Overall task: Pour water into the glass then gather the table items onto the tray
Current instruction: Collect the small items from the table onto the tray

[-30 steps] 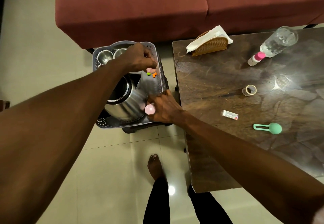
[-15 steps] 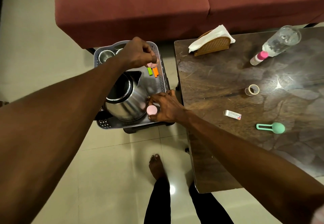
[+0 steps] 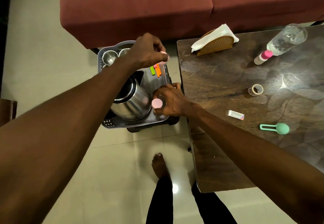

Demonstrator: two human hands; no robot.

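Note:
A grey tray (image 3: 112, 123) stands on a low stool left of the dark table (image 3: 228, 76). In it are a steel kettle (image 3: 129, 101), two steel cups (image 3: 109, 58) and green and orange markers (image 3: 155, 70). My left hand (image 3: 147, 50) hovers over the tray's far side and pinches a small pink item (image 3: 164, 58). My right hand (image 3: 171, 101) holds a pink-capped container (image 3: 157, 103) low in the tray, beside the kettle. On the table lie a clear glass (image 3: 287, 38), a pink-capped bottle (image 3: 263, 58), a tape roll (image 3: 256, 89), a small white box (image 3: 235, 114) and a green scoop (image 3: 275, 128).
A napkin holder (image 3: 215, 43) with white napkins stands at the table's far left corner. A red sofa (image 3: 175, 4) runs along the back. My bare foot (image 3: 159, 166) is on the tiled floor between tray and table.
My left hand has risen a little over the tray's far side, uncovering the markers. My right hand has stayed by the kettle with the pink-capped container.

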